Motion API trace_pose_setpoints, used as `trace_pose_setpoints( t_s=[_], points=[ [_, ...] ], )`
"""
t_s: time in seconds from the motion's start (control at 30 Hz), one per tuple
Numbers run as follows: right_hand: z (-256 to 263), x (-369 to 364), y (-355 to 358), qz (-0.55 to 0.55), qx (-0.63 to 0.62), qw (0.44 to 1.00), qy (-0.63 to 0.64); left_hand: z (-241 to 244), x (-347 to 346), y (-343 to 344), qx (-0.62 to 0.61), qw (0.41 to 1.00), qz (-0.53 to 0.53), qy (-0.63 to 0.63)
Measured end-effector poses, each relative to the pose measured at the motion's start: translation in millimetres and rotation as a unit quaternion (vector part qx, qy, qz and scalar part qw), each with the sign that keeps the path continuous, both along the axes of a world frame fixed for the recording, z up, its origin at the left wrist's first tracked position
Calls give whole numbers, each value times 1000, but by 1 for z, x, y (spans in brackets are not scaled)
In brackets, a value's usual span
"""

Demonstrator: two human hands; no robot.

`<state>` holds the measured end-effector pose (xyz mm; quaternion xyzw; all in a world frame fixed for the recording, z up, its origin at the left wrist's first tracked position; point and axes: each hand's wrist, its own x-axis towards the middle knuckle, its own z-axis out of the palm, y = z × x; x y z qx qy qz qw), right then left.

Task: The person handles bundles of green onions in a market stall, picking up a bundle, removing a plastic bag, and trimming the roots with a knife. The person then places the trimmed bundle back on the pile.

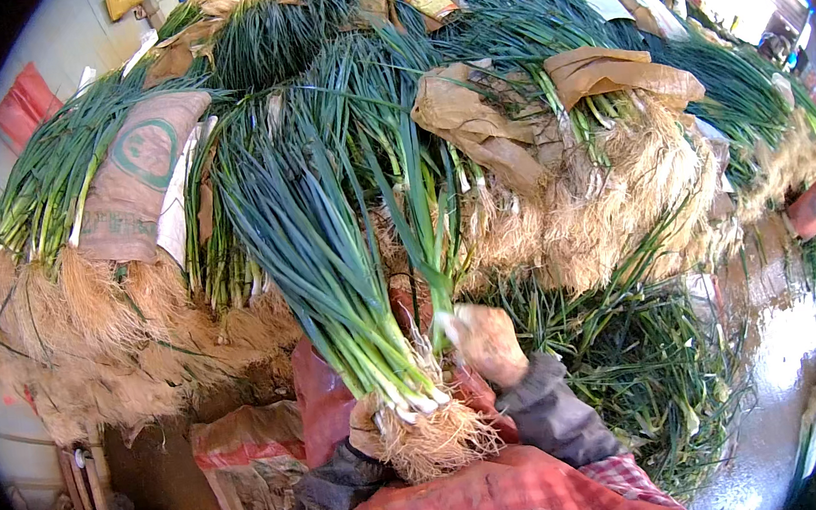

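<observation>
A thick bundle of green onions (328, 287) slants across the middle, its green tops up and left, its white ends and tan roots low and centre. My left hand (367, 426) grips it near the roots, partly hidden beneath them. Just right of the bundle, my right hand (489, 340) is closed around the lower end of a smaller green onion plant (432, 252) with broad leaves. That hand is slightly blurred. A red apron (474, 504) covers my lap.
Heaped green onions with hanging roots (592, 211) span the front. Burlap sacks (142, 172) and brown sacking (491, 124) lie on them. Loose green leaves (641, 379) pile up at the right beside wet floor (774, 357). A sack with a red band (253, 454) lies at the left.
</observation>
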<state>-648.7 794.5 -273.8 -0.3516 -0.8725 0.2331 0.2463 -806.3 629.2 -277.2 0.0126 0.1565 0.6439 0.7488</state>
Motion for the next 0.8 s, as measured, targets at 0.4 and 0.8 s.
trace_pose_setpoints(
  t_s=[0.4, 0.8],
  points=[
    [-60, 114, -12, -200, -112, 958, -174, -34, -43, -7, 114, 993, 16, -6],
    [13, -30, -11, 19, -345, 922, 175, -26, -59, -29, 107, 992, 37, 53]
  ],
)
